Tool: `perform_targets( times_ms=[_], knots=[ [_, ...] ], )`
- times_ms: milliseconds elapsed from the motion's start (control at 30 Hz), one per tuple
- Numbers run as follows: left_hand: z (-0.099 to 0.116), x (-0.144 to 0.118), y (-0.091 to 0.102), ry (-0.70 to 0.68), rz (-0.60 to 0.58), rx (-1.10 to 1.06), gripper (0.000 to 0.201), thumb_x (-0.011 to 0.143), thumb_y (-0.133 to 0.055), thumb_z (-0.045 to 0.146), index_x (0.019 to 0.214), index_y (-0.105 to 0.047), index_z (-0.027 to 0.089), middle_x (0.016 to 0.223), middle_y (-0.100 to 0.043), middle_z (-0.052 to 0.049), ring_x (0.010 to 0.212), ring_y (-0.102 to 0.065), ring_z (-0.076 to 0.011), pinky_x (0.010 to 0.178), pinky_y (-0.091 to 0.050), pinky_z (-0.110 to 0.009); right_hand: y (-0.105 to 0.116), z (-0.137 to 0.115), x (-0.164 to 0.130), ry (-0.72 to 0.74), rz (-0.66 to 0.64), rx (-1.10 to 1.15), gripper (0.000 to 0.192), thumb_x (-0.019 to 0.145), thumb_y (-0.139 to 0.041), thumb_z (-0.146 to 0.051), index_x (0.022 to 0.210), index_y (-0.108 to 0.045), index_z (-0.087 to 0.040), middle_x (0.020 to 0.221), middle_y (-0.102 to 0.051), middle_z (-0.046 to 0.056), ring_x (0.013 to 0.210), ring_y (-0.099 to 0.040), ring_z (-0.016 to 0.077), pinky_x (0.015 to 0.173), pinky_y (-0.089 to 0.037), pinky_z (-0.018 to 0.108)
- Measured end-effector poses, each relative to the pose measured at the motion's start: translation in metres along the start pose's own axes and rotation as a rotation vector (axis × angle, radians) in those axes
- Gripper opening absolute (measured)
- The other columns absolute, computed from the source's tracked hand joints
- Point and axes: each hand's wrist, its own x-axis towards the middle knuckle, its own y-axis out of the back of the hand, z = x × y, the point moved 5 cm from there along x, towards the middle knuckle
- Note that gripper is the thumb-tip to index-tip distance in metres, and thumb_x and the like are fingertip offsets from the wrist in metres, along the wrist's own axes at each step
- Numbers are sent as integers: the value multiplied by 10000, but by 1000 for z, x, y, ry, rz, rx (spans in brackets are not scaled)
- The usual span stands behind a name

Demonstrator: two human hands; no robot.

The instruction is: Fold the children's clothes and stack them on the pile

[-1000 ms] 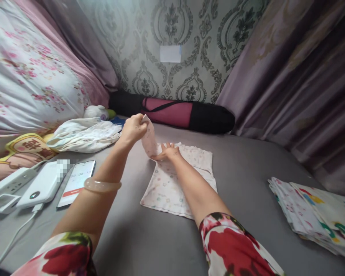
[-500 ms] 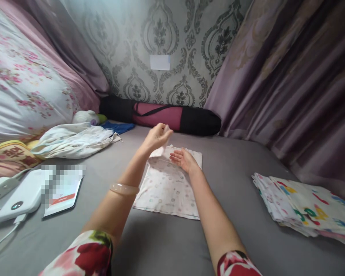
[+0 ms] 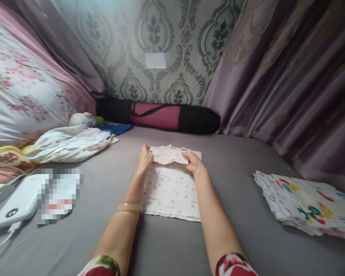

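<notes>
A grey bed sheet (image 3: 235, 168) carries everything. At its middle lies a small printed cloth (image 3: 170, 189). Right of that cloth sits a stack of folded colourful cloths (image 3: 304, 203); left of it, a white power bank (image 3: 15, 203); beyond it, by the wall, a black-and-maroon roll bag (image 3: 161, 115).

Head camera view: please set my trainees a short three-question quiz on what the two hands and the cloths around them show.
1. True or false: both hands touch the small white printed cloth on the grey bed sheet.
2. Which wrist wears the pale bangle? A left, B right.
3. On which side lies the stack of colourful folded cloths?

Key: 1 true: left hand and right hand hold its far fold. 2 A. 3 The right.
</notes>
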Motion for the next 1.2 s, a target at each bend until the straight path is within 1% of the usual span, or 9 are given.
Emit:
perform_targets(
  times_ms=[167,333,533,767,867,933,1033,1100,1200],
  knots=[
    [2,-6,-14,-78,-89,102,551,925,-307,195,1466,-298,91,1437,-494,-158,1341,-450,-243,1116,-345,-388,13,-9,2,79,73,-17,386,615,-553,-22,964,-612,-174,693,-655,-9,663,-671,182,623,-571,314],
    [9,-13,-28,-179,-187,328,568,963,-272,277,1499,-245,89,1518,-369,-172,1432,-294,-269,1173,-169,-496,28,-10,10,164,183,-190,491,585,-497,-40,1047,-617,-153,708,-664,-1,655,-678,180,602,-562,278],
    [4,-18,-35,-233,-241,500,598,975,-248,378,1508,-260,109,1543,-316,-164,1456,-216,-306,1167,-135,-536,42,-10,16,268,212,-320,447,567,-513,-52,984,-653,-135,704,-686,-18,710,-685,162,687,-548,259],
    [4,-20,-36,-248,-275,622,593,981,-196,402,1497,-313,135,1582,-239,-119,1466,-182,-298,1174,-119,-516,58,-16,14,288,272,-441,329,584,-545,-35,876,-673,-118,619,-670,-5,630,-672,171,651,-548,279],
    [3,-16,-33,-227,-320,617,584,981,-211,401,1497,-308,145,1587,-222,-121,1470,-166,-296,1170,-120,-523,66,-23,11,285,318,-518,378,597,-550,-17,941,-677,-111,700,-695,30,683,-684,196,683,-558,323],
    [4,-15,-31,-221,-360,610,573,975,-248,404,1484,-329,155,1586,-223,-128,1468,-170,-307,1160,-142,-543,67,-30,7,299,352,-584,408,624,-554,-18,999,-680,-117,834,-719,80,829,-692,237,784,-549,372],
    [14,-18,-29,-286,-314,638,547,967,-293,411,1436,-407,154,1576,-255,-138,1468,-153,-329,1158,-119,-566,53,-35,-2,352,400,-680,425,715,-542,-47,1112,-669,-130,1116,-683,153,1148,-588,289,1020,-416,427],
    [27,-24,-33,-389,-239,660,530,976,-280,395,1415,-440,144,1560,-303,-136,1470,-156,-316,1177,-76,-532,28,-30,-8,419,353,-817,433,801,-493,-82,1206,-636,-141,1277,-612,157,1283,-481,270,1117,-295,399],
    [41,-37,-49,-521,-237,683,517,985,-254,318,1434,-418,122,1539,-350,-135,1459,-210,-289,1193,-95,-466,-26,-5,-17,563,17,-1314,483,909,-358,-139,1364,-519,-149,1465,-464,108,1400,-327,204,1176,-152,372]
  ],
)
